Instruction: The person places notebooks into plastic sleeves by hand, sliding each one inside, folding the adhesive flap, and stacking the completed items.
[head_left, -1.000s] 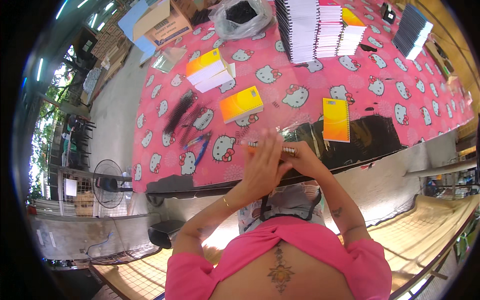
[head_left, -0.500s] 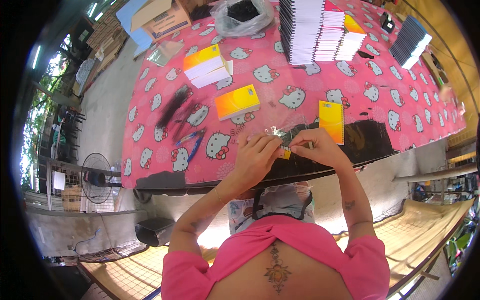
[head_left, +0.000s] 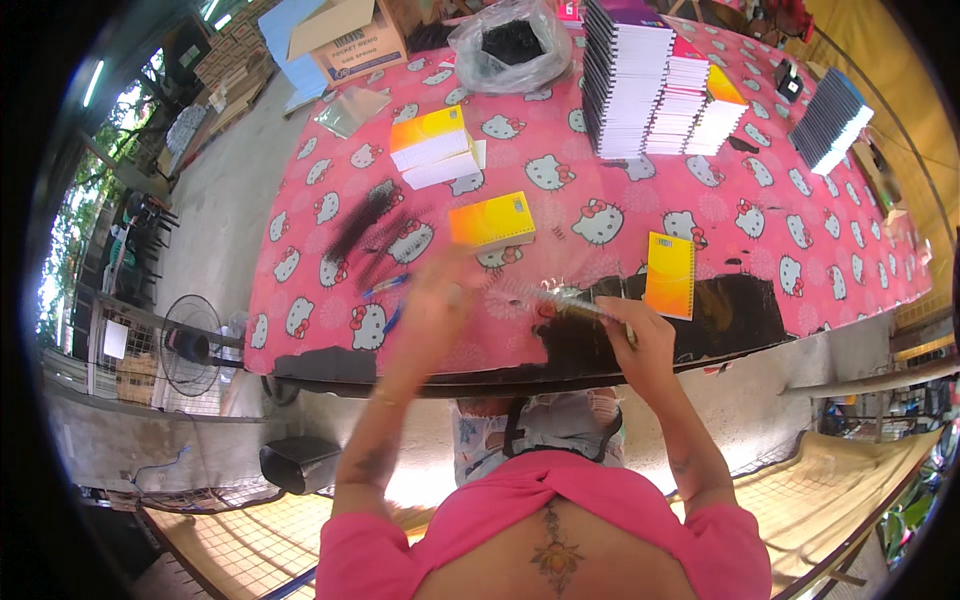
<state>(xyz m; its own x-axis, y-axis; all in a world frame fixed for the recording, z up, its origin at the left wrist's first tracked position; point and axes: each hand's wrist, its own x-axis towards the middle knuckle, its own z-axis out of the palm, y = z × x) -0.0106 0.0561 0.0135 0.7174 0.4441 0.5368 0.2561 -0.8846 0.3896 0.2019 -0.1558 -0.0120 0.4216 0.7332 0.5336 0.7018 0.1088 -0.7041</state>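
Fingers of the right hand (head_left: 641, 338) are gripping a thin, pale, flat piece (head_left: 577, 304) above the table's black patch (head_left: 735, 312); the blurred left hand (head_left: 445, 305), its grip unclear, is hovering near blue-handled pliers (head_left: 384, 287).

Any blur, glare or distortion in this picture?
Head view: the left hand is smeared by motion blur, the right hand much crisper; head view: foliage at far left washes out; head view: fisheye bends the near edge of the table, with black corners.

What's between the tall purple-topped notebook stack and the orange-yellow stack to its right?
A red-topped notebook stack stands between them, as the head view shows.
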